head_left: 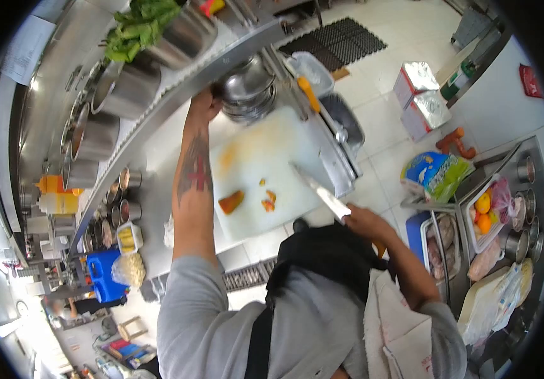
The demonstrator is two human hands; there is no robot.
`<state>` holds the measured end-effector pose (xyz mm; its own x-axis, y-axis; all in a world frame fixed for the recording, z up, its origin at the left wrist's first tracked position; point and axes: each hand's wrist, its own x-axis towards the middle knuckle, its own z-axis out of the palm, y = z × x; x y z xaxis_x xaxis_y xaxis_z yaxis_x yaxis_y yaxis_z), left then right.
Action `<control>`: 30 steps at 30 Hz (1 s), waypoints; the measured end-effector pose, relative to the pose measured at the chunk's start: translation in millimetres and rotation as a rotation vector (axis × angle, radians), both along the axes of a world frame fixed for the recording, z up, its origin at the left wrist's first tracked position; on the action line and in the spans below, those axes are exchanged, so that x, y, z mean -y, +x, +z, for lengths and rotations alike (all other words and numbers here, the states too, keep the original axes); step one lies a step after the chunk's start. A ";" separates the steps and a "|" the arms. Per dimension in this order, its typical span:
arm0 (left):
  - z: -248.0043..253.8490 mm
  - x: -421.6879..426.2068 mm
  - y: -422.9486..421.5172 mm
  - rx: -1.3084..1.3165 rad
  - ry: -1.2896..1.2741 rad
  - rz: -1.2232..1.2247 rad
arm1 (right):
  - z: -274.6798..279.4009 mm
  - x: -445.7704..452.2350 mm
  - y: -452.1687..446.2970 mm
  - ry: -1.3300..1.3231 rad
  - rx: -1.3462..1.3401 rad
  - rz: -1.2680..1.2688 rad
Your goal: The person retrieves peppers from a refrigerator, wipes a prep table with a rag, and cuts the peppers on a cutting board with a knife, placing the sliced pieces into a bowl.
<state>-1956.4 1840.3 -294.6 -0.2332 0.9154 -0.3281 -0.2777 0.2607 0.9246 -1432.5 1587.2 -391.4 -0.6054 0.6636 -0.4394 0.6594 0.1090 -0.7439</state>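
Observation:
My left hand (206, 105) is stretched far forward to the left side of a stack of metal bowls (247, 88); its fingers are mostly hidden at the bowls' edge. My right hand (363, 223) is closed round the handle of a large knife (326, 197), whose blade points forward over the right edge of a white cutting board (284, 151). On the board lie an orange piece of food (231, 201) and some smaller orange bits (269, 201). Orange stains mark the board's far left part.
A metal shelf with pots (130, 88) and leafy greens (139, 28) runs above the counter's left side. An orange-handled tool (308, 95) lies at the counter's right edge. A cart (455, 205) with food trays stands right. Another person (63, 309) is far left.

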 end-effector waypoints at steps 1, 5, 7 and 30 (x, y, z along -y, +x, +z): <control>7.1 8.8 -2.7 0.056 0.098 -0.085 | 2.8 1.0 -2.6 -0.072 -0.030 -0.039; 62.6 92.8 33.9 -0.081 0.118 0.005 | 33.1 0.4 -1.2 -0.073 0.054 -0.047; 63.1 126.4 51.4 -0.423 0.150 -0.202 | 48.6 0.2 1.2 -0.158 0.120 -0.076; -78.4 294.8 134.6 -1.189 -0.113 -0.568 | 15.1 -26.6 -11.9 -0.387 -0.020 -0.031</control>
<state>-1821.8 1545.4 -373.0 -0.0251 0.9620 -0.2718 0.8553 0.1614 0.4924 -1444.4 1613.9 -376.3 -0.5989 0.4691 -0.6491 0.6431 -0.2014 -0.7388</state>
